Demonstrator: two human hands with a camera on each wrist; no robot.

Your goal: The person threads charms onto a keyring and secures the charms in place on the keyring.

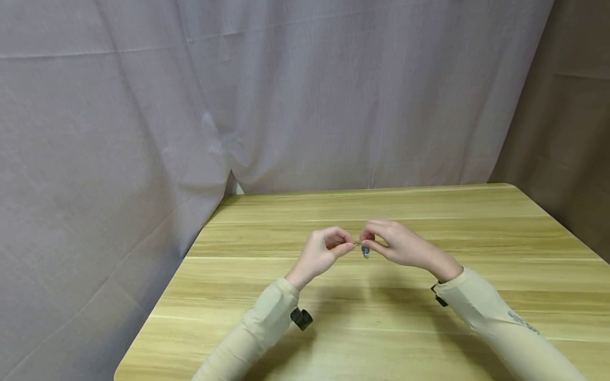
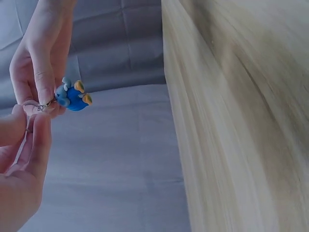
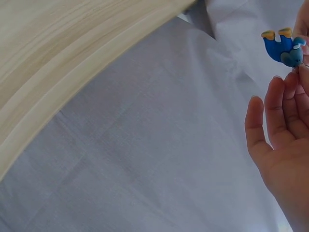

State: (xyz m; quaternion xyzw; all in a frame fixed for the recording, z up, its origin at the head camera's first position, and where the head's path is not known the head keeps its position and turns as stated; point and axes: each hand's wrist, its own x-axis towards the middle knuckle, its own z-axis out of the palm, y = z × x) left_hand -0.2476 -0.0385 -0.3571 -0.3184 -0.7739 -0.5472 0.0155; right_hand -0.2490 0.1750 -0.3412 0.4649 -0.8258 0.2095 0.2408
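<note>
A small blue figurine keychain (image 1: 365,252) with orange feet hangs in the air between the two hands, over the table. My left hand (image 1: 318,254) pinches the end of its thin metal chain (image 2: 40,108) between thumb and fingertips. From the other side, my right hand (image 1: 402,244) pinches the metal part just above the figurine (image 2: 72,95), its fingertips close to the left ones. In the right wrist view, the figurine (image 3: 284,48) dangles by the right fingertips, and the other fingers of that hand are loosely bent. Fingers hide much of the chain.
A wood-grain table (image 1: 371,344) lies below both hands. Grey curtains (image 1: 333,106) hang behind it and along the left, with a darker one (image 1: 562,132) at the right. Each sleeve carries a black wrist camera (image 1: 301,318).
</note>
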